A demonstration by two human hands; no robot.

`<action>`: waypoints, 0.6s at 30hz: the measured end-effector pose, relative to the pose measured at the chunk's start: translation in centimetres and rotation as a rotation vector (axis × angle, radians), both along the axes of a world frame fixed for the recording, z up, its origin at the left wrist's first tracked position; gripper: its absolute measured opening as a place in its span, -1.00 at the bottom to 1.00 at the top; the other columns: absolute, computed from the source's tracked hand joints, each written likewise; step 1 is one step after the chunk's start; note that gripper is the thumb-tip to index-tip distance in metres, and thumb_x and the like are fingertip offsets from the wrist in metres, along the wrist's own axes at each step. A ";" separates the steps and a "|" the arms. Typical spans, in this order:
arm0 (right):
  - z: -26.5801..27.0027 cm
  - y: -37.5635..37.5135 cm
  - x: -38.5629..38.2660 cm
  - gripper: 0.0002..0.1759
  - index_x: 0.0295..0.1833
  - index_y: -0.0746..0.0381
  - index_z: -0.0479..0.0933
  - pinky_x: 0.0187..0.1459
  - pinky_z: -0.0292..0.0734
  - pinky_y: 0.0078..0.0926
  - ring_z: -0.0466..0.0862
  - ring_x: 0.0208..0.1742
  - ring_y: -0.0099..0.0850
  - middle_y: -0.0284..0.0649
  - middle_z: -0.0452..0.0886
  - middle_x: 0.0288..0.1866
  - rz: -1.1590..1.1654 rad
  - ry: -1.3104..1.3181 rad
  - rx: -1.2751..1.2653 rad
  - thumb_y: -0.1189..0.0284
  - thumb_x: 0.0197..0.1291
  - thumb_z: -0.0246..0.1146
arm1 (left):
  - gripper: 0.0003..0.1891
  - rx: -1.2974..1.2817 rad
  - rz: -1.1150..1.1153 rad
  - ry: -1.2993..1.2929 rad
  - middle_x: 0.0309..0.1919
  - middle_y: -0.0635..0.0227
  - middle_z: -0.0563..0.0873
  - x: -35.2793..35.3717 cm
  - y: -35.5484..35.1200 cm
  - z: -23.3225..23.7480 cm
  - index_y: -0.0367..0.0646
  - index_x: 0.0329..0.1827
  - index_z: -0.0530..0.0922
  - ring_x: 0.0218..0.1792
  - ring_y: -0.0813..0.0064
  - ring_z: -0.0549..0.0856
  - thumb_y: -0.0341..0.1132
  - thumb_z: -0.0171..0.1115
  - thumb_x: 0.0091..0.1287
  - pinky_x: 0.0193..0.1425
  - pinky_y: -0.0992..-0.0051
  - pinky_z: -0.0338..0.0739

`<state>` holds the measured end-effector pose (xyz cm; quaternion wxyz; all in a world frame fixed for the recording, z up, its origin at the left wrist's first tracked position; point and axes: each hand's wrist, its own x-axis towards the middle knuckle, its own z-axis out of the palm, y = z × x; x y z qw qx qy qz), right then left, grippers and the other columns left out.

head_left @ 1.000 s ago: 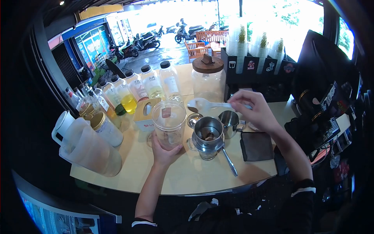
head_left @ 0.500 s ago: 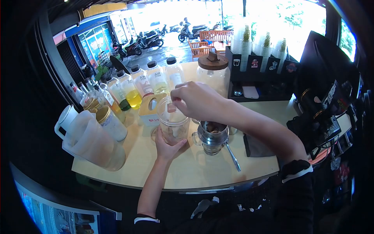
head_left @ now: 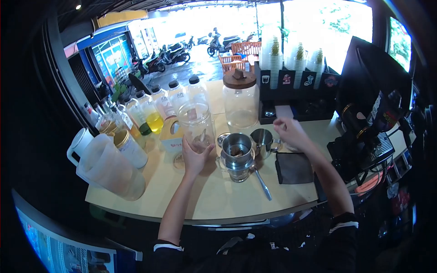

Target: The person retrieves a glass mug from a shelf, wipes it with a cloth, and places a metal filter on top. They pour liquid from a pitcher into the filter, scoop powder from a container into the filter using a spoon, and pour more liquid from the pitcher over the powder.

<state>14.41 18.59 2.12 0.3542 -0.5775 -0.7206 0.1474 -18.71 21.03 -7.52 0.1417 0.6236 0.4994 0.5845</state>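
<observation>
My left hand [head_left: 195, 157] is wrapped around the lower side of a clear jar [head_left: 195, 120] that stands on the counter. Something pale shows inside near its bottom. Over to the right, my right hand [head_left: 291, 132] hangs with its fingers curled together, near a steel jug [head_left: 262, 142]; whatever may be in them is hidden. Between the hands, a metal drip filter [head_left: 237, 148] with dark contents sits on a glass mug [head_left: 239, 174]. A spoon [head_left: 261, 183] lies beside the mug.
A folded dark cloth [head_left: 294, 169] lies on the right. Behind stand a wooden-lidded jar [head_left: 240, 107], several bottles [head_left: 154, 120] and a black cup holder [head_left: 296, 93]. A large pitcher [head_left: 109, 166] is at left, beside a box [head_left: 171, 136]. The counter's front edge [head_left: 205, 220] is close.
My right hand has moved from over the clear jar's mouth to the right, past the drip filter, uncovering the steel jug. My left hand stays around the jar.
</observation>
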 end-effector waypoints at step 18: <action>-9.0 1.7 2.2 -0.81 -0.26 0.25 0.45 -0.23 0.41 -0.62 0.49 -0.34 -0.65 -0.41 0.52 -0.40 0.169 0.749 -0.157 0.38 0.41 0.10 | -0.39 0.384 0.169 -0.142 0.21 0.11 0.42 0.8 -2.8 0.2 -0.30 0.30 0.27 0.25 0.28 0.40 -0.25 0.31 0.25 0.36 0.30 0.19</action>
